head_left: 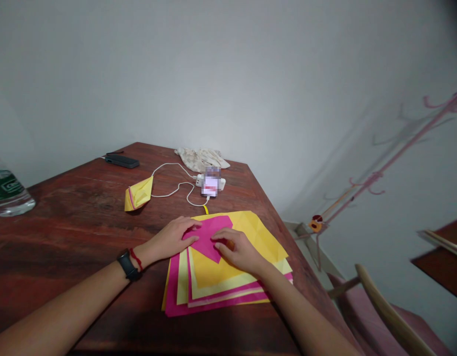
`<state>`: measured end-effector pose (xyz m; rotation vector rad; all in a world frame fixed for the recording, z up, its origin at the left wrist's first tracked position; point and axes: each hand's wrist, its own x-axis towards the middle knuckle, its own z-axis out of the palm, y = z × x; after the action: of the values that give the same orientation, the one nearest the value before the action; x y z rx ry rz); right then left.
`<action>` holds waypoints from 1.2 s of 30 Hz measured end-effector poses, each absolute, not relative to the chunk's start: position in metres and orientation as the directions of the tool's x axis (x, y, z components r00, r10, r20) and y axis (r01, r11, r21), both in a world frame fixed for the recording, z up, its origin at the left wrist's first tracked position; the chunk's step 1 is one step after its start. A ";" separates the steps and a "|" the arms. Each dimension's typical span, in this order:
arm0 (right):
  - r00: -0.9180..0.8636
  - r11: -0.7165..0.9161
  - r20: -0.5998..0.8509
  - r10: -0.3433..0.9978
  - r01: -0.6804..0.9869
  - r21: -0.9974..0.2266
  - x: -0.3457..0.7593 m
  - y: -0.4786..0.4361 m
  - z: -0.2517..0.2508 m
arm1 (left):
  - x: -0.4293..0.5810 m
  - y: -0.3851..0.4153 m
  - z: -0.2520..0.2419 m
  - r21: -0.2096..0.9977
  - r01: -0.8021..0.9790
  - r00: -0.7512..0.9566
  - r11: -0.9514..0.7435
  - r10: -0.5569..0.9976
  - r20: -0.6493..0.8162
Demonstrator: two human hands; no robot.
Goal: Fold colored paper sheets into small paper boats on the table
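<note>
A folded bright pink sheet of paper (208,235), pointed at its lower end, lies on a stack of colored paper (247,282) in yellow, pale yellow and pink. My left hand (176,237) rests at the folded sheet's left edge, fingers and thumb apart. On its right side, the bent fingers of my right hand (238,249) touch or hover just over the pink surface; a gap shows between thumb and forefinger. Neither hand visibly grips the sheet. A dark wristband and a red cord circle my left wrist.
A folded yellow paper piece (139,194) stands on the wooden table (83,237). Behind are a phone (210,187) on a white charger with cables, a crumpled cloth (201,159) and a dark device (121,160). A water bottle (9,193) stands left; a chair (380,306) is right.
</note>
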<state>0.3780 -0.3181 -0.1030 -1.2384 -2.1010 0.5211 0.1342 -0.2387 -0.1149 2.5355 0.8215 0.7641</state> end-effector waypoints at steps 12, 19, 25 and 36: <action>-0.306 0.516 0.433 0.848 0.665 -0.540 0.379 -0.317 -0.108 | 0.132 -0.236 -0.119 0.413 0.459 0.692 -0.787 0.608 0.390; -0.231 0.439 0.459 0.858 0.794 -0.421 0.386 -0.314 -0.113 | 0.133 -0.240 -0.109 0.423 0.455 0.673 -0.784 0.614 0.413; -0.263 0.396 0.346 0.901 0.823 -0.407 0.387 -0.314 -0.118 | 0.134 -0.241 -0.110 0.436 0.478 0.653 -0.763 0.640 0.404; -0.260 0.368 0.321 0.911 0.864 -0.343 0.386 -0.316 -0.108 | 0.136 -0.239 -0.108 0.395 0.330 0.767 -0.857 0.488 0.416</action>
<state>0.3858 -0.3162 -0.1081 -1.5349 -2.1717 0.1344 0.1357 -0.2394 -0.1083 2.6638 0.6327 0.7473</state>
